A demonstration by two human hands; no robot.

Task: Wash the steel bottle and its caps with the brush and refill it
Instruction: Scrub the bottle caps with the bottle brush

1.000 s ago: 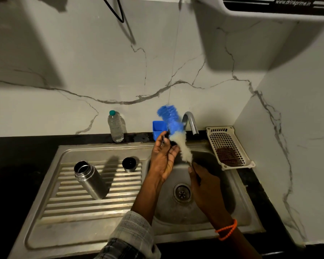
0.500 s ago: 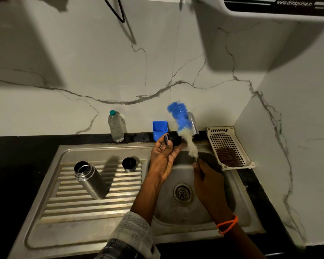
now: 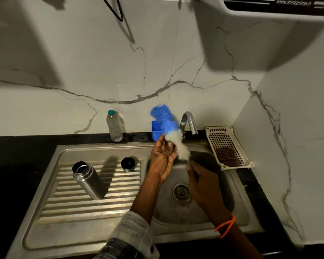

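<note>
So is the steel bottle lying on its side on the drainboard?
No, the steel bottle stands upright with its open mouth up on the ribbed drainboard, left of the sink basin.

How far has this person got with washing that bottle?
Done, it seems: the open steel bottle stands uncapped on the ribbed steel draining board, with a round black-lined steel cap beside it. In hand: the left hand holds a small dark cap while the right hand works the blue-and-white bottle brush against it over the basin. Left: whether the bottle itself is washed cannot be told; refilling and recapping remain.
</note>
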